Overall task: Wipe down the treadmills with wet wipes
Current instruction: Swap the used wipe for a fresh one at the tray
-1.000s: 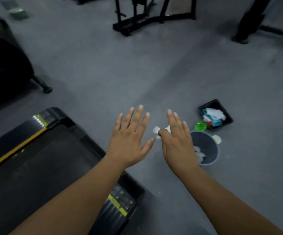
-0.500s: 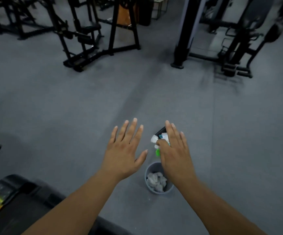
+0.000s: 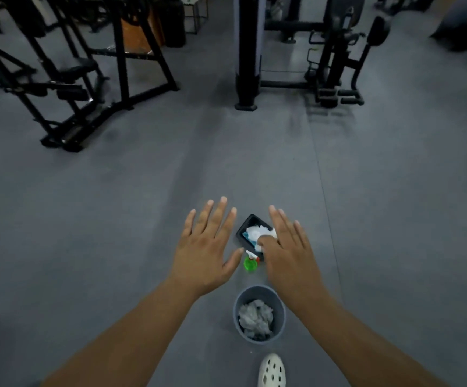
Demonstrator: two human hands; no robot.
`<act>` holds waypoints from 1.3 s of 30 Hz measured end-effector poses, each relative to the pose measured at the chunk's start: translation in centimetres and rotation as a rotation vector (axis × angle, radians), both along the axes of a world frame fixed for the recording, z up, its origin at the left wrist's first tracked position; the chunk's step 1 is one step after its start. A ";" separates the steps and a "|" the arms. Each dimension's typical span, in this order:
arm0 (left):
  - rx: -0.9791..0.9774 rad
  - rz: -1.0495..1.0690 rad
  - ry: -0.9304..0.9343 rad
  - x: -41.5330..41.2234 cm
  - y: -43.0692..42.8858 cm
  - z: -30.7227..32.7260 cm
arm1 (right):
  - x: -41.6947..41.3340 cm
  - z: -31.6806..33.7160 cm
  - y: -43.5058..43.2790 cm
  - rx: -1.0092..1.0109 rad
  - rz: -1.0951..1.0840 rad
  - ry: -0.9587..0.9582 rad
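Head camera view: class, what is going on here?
A person stands on a gym floor, both arms out. The right hand pinches a white wipe with thumb and fingers; the left hand is open, holding nothing. Below sit a grey bin of crumpled wipes, a green spray bottle and a black tray. No treadmill is in view.

Grey floor (image 3: 115,219) carries a bin (image 3: 280,314) (crumpled wipes inside), green bottle (image 3: 250,265), black tray (image 3: 245,230) — gym frames (image 3: 87,88) beyond.
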State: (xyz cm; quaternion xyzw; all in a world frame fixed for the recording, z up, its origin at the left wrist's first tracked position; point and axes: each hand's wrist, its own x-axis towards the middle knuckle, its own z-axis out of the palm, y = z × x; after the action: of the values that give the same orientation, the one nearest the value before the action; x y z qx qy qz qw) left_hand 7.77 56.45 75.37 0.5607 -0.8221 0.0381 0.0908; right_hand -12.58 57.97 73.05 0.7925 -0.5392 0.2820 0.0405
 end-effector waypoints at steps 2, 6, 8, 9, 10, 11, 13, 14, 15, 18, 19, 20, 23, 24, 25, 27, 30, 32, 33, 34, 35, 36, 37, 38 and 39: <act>0.035 -0.047 -0.017 -1.1 -2.2 -1.6 | -0.9 -2.3 -0.8 0.043 -0.024 0.020; 0.107 -0.156 -0.036 -3.3 -5.5 -4.7 | -2.4 -5.3 -1.9 0.142 -0.111 0.014; 0.141 -0.214 -0.048 -4.3 -6.9 -5.9 | -2.7 -5.9 -2.3 0.186 -0.174 0.009; 0.157 -0.247 -0.055 -4.6 -7.6 -6.4 | -2.8 -6.2 -2.6 0.209 -0.199 0.020; 0.172 -0.282 -0.057 -4.9 -8.3 -6.9 | -2.9 -6.6 -2.8 0.237 -0.226 0.027; 0.182 -0.318 -0.058 -5.0 -9.2 -7.3 | -2.8 -6.9 -3.1 0.266 -0.260 0.032; 0.196 -0.385 -0.059 -5.1 -10.8 -8.2 | -2.5 -7.8 -3.8 0.304 -0.338 0.027; 0.207 -0.426 -0.064 -4.9 -11.7 -8.7 | -2.1 -8.2 -4.0 0.312 -0.379 0.014; 0.217 -0.466 -0.070 -4.5 -12.4 -9.3 | -1.5 -8.6 -4.0 0.326 -0.416 -0.004; 0.256 -0.618 -0.060 -3.0 -14.8 -11.0 | 1.5 -9.8 -3.9 0.345 -0.569 -0.048; 0.275 -0.678 -0.061 -2.2 -15.4 -11.6 | 2.7 -10.3 -3.7 0.361 -0.629 -0.070; 0.285 -0.734 -0.055 -1.6 -15.9 -12.0 | 3.9 -10.7 -3.3 0.373 -0.684 -0.089; 0.301 -0.874 -0.077 0.1 -17.1 -13.6 | 6.9 -12.3 -2.5 0.396 -0.849 -0.093; 0.316 -0.905 -0.088 0.6 -17.5 -14.1 | 7.8 -12.8 -2.2 0.410 -0.892 -0.107; 0.321 -0.932 -0.100 0.8 -17.9 -14.6 | 8.5 -13.3 -1.9 0.421 -0.927 -0.122; 0.324 -0.990 -0.142 0.7 -18.7 -15.9 | 9.4 -14.7 -1.8 0.448 -0.994 -0.142; 0.337 -1.057 -0.185 -0.5 -19.7 -18.3 | 9.6 -17.7 -2.0 0.494 -1.093 -0.167; 0.338 -1.085 -0.213 -1.4 -20.3 -19.9 | 9.8 -19.6 -2.0 0.529 -1.140 -0.187; 0.342 -1.091 -0.220 -1.8 -20.5 -20.6 | 10.0 -20.5 -2.0 0.541 -1.155 -0.197; 0.353 -1.092 -0.228 -2.1 -20.8 -21.3 | 10.2 -21.2 -1.9 0.551 -1.166 -0.206; 0.365 -1.093 -0.239 -2.3 -21.1 -21.9 | 10.4 -21.7 -1.8 0.558 -1.175 -0.215; 0.372 -1.099 -0.251 -2.6 -21.5 -22.5 | 10.5 -22.3 -1.9 0.564 -1.184 -0.227; 0.379 -1.106 -0.265 -2.9 -21.9 -23.0 | 10.6 -22.7 -2.0 0.580 -1.193 -0.244; 0.385 -1.110 -0.276 -3.3 -22.4 -23.5 | 10.5 -23.1 -2.1 0.600 -1.202 -0.266; 0.386 -1.109 -0.281 -3.7 -22.9 -24.0 | 10.4 -23.5 -2.4 0.610 -1.209 -0.284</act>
State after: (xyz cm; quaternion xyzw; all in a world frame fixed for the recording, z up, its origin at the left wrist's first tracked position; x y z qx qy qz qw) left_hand 4.08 33.54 51.39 0.0445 -0.9881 -0.0910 -0.1157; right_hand -2.17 55.57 49.59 0.2839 -0.9417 0.1467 -0.1054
